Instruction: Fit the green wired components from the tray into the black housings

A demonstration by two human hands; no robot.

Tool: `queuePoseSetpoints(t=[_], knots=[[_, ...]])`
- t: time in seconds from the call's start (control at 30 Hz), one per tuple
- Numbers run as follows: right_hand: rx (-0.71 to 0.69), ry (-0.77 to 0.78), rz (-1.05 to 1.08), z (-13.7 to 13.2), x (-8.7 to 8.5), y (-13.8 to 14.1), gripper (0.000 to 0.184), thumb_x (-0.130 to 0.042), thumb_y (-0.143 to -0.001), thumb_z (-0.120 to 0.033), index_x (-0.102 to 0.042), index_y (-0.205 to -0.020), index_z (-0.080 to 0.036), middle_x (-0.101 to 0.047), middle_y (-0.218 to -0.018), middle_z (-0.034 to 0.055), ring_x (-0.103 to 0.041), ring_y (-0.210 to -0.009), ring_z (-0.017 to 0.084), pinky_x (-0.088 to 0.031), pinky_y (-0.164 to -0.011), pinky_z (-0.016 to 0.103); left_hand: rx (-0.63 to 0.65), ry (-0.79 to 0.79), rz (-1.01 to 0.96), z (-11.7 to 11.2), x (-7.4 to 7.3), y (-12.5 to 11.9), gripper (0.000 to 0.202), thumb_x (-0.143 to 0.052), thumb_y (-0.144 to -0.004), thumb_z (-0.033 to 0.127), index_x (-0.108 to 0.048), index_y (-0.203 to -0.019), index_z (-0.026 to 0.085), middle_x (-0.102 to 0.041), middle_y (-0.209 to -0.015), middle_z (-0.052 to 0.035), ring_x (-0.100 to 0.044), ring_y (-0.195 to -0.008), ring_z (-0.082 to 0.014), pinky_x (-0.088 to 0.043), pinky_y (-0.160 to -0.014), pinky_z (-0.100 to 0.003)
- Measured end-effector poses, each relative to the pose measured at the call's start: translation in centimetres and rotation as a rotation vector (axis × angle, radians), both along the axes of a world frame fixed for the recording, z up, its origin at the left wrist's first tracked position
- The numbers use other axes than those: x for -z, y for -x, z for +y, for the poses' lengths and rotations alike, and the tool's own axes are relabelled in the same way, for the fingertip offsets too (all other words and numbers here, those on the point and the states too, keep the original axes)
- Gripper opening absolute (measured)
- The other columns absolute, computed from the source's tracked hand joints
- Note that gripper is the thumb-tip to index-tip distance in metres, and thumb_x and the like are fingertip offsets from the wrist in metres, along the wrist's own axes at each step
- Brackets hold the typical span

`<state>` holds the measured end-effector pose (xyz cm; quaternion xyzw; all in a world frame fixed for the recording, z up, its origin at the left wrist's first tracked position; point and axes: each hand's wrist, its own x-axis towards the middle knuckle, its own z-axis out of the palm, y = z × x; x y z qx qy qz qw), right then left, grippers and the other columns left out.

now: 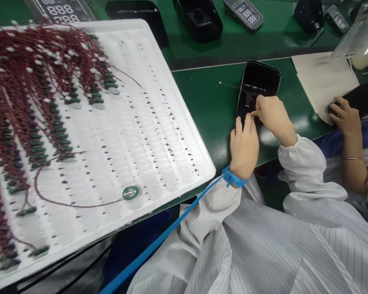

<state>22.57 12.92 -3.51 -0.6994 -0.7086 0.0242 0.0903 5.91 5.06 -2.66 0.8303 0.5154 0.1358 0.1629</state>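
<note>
A black plastic housing [260, 76] with a light rim lies on the green bench, hollow side up. My left hand [244, 143], wearing a blue wrist strap [234, 178], has its fingertips against the near edge of this housing. The left thumb is hidden. At the housing's near right corner, my right hand [273, 117] has its thumb and fingers pinched together. A dark red twisted wire [233, 86] with a white end plug runs out across the left rim from those fingers. Whatever sits between the right fingertips is hidden.
On the left, a white foam tray [184, 122] carries rows of green discs with red wires [57, 130]; one green disc [130, 192] lies singly. Housings [199, 18] and display units [244, 12] line the back. A co-worker's hand [346, 116] rests on a dark object at right.
</note>
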Motion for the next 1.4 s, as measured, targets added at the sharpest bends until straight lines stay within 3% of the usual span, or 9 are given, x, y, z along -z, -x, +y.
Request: queuePoseSetpoints(t=[0.13,0.23,0.37,0.47,0.67,0.87,1.07,1.4], knots=[[0.063,0.062,0.060,-0.8,-1.1,1.2,0.017,-0.072,-0.088,-0.022,-0.060,-0.075,-0.022,-0.064,-0.072,0.0044,-0.060,-0.070,0.022,-0.045,-0.068,0.036,0.016,0.027,0.046,0.8,-0.7,-0.8,0.055,-0.033,-0.100,0.007,-0.046,-0.154,0.012,-0.046,-0.161,-0.0123,-0.042,-0.149,-0.0334,-0.056,-0.108,-0.044],[0.030,0.079,0.086,-2.3,-2.2,1.8,0.014,-0.062,-0.092,-0.015,-0.069,-0.081,-0.020,-0.071,-0.082,0.0067,-0.064,-0.077,0.021,-0.047,-0.076,0.035,0.011,0.021,0.069,1.0,-0.9,-0.8,0.054,-0.033,-0.100,0.006,-0.046,-0.152,0.011,-0.048,-0.159,-0.0136,-0.042,-0.149,-0.0333,-0.056,-0.108,-0.043],[0.070,-0.025,0.046,-5.0,-3.4,1.2,0.031,-0.046,-0.097,-0.010,-0.076,-0.101,-0.017,-0.074,-0.102,0.0125,-0.067,-0.091,0.025,-0.048,-0.085,0.038,-0.005,0.004,0.087,0.9,-0.7,-0.9,0.051,-0.036,-0.101,0.007,-0.047,-0.150,0.010,-0.050,-0.155,-0.0155,-0.043,-0.146,-0.0327,-0.056,-0.106,-0.042],[0.141,-0.115,0.110,-6.8,-3.6,0.0,0.030,-0.047,-0.100,-0.017,-0.076,-0.106,-0.019,-0.073,-0.100,0.0124,-0.067,-0.092,0.027,-0.048,-0.085,0.039,-0.024,0.006,0.098,1.1,-0.6,-1.3,0.050,-0.039,-0.102,0.010,-0.044,-0.152,0.011,-0.049,-0.154,-0.0164,-0.044,-0.143,-0.0322,-0.056,-0.105,-0.042],[0.122,-0.264,0.328,-8.1,-1.8,-1.7,0.028,-0.049,-0.103,-0.032,-0.077,-0.100,-0.029,-0.076,-0.096,0.0048,-0.068,-0.085,0.023,-0.051,-0.080,0.037,-0.050,0.046,0.160,1.8,-1.0,-2.1,0.046,-0.048,-0.104,0.024,-0.049,-0.148,0.012,-0.053,-0.148,-0.0182,-0.049,-0.136,-0.0342,-0.055,-0.102,-0.046],[0.124,-0.287,0.438,-7.8,0.3,-1.2,0.028,-0.051,-0.101,-0.027,-0.077,-0.105,-0.020,-0.077,-0.103,0.0065,-0.070,-0.085,0.018,-0.055,-0.081,0.031,-0.056,0.032,0.202,1.8,-0.7,-2.0,0.049,-0.053,-0.103,0.031,-0.049,-0.149,0.015,-0.053,-0.151,-0.0154,-0.048,-0.135,-0.0335,-0.054,-0.102,-0.045],[0.127,-0.288,0.540,-7.6,2.3,-0.8,0.030,-0.047,-0.102,-0.025,-0.076,-0.111,-0.021,-0.075,-0.099,0.0067,-0.066,-0.078,0.016,-0.054,-0.076,0.029,-0.059,0.008,0.232,1.7,0.0,-1.8,0.050,-0.053,-0.102,0.031,-0.048,-0.151,0.023,-0.054,-0.152,-0.0124,-0.049,-0.134,-0.0335,-0.054,-0.099,-0.046],[0.101,-0.178,0.563,-8.1,2.2,-0.8,0.031,-0.045,-0.103,-0.026,-0.075,-0.112,-0.023,-0.072,-0.093,0.0058,-0.063,-0.076,0.016,-0.053,-0.078,0.030,-0.053,0.058,0.292,3.8,-2.1,-2.5,0.034,-0.061,-0.098,0.032,-0.069,-0.130,0.024,-0.063,-0.130,-0.0148,-0.054,-0.123,-0.0362,-0.051,-0.090,-0.048]])
